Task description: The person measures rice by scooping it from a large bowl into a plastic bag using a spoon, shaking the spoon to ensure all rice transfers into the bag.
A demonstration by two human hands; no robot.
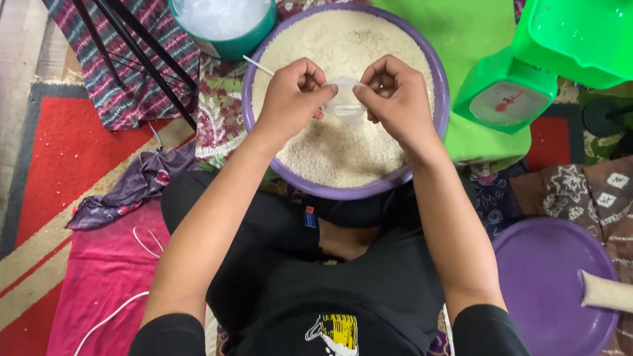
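Fig.: we hold small clear plastic bag between left hand and right hand, fingers pinched on its rim, above purple basin of rice. Step, as we judge: opening bag mouth. Green scale near.

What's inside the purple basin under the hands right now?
The purple basin holds white rice, nearly full. The left hand and right hand pinch a clear plastic bag above it, covering some rice; the bottom is hidden.
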